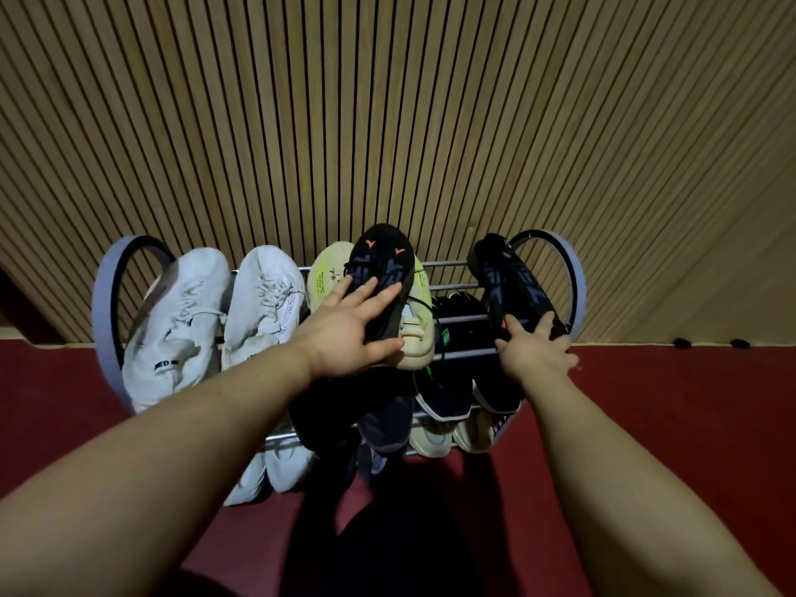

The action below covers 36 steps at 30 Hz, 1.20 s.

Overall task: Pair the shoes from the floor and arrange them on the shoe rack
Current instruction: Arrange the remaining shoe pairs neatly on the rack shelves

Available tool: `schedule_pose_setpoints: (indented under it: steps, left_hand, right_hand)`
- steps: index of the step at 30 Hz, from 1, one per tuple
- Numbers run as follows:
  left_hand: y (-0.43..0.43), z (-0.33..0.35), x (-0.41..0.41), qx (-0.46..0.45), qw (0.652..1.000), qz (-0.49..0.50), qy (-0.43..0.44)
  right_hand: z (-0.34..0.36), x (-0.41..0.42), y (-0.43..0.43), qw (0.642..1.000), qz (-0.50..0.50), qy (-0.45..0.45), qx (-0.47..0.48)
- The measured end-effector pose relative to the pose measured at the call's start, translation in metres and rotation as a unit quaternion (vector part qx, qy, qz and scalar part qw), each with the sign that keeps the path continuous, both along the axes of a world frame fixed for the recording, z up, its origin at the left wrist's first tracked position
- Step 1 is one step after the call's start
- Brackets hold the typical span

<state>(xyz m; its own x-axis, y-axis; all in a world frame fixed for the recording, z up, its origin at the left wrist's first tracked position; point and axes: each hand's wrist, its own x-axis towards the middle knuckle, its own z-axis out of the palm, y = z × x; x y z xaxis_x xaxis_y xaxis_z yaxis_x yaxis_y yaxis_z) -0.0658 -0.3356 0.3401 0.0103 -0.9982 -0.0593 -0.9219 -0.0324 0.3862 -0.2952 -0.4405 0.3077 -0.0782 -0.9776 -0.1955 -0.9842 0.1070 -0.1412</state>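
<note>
Head view: left hand [344, 338] fingers and thumb clasp black shoe [381, 265] above rack [101, 303]; right hand [534, 353] fingers curl round second black shoe [514, 290] near end.

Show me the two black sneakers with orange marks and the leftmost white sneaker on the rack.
Left black sneaker with orange marks [381, 265]: head view, near its far end.
Right black sneaker with orange marks [514, 290]: head view, its middle.
Leftmost white lace-up sneaker [181, 321]: head view, its laced upper.
</note>
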Motion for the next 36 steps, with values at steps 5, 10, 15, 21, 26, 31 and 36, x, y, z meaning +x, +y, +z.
schedule_pose_setpoints:
  steps: [5, 10, 15, 21, 26, 31, 36]
  left_hand:
    - [-0.002, -0.002, -0.001, 0.009, 1.0, 0.004, -0.004]
    - [-0.011, 0.002, -0.003, 0.032, 0.999, 0.007, -0.033]
    - [-0.018, 0.003, -0.01, 0.056, 0.996, 0.012, -0.062]
    - [-0.013, 0.0, -0.017, 0.04, 0.995, 0.049, -0.08]
    - [0.003, 0.029, -0.003, -0.1, 0.99, 0.09, -0.033]
    - [0.023, 0.074, 0.055, -0.194, 0.968, 0.06, -0.15]
    - [0.039, 0.066, 0.093, 0.041, 0.984, -0.026, -0.174]
  right_hand:
    - [0.007, 0.01, 0.013, 0.999, 0.014, -0.004, 0.034]
    - [0.002, 0.019, 0.01, 0.998, -0.009, -0.052, 0.029]
    - [-0.001, 0.021, -0.003, 0.996, -0.038, -0.081, 0.017]
    - [0.019, 0.001, -0.01, 0.928, -0.019, -0.372, -0.033]
    - [0.057, 0.007, -0.004, 0.939, 0.166, -0.289, -0.088]
    - [0.1, 0.036, 0.021, 0.894, 0.413, -0.172, -0.037]
    - [0.112, 0.098, 0.039, 0.774, 0.608, 0.055, -0.17]
